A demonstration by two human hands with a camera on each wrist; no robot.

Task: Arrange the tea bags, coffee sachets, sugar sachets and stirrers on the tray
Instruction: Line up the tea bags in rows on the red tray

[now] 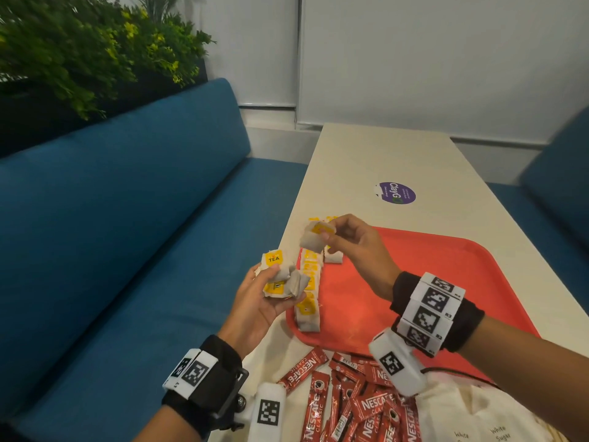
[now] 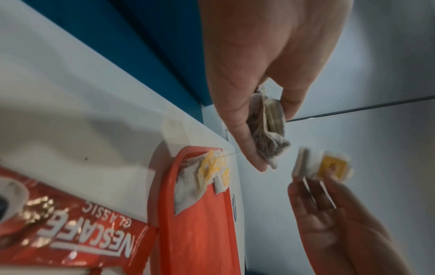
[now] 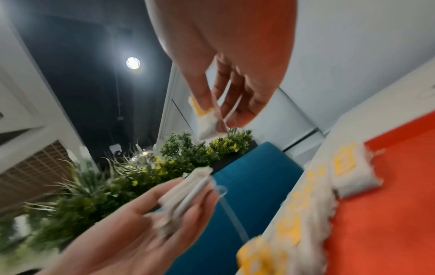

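Several soft crumpled tea bags in left hand.

tea bags row on red tray left edge | coffee sachets off-tray

From head height we look forward and down along the white table, both wrists in frame. Our left wrist camera sits close behind the left hand, facing along its fingers over the red tray. Our right wrist camera peers past the right hand toward the blue bench. All three views share the tray's left rim and its row of tea bags.
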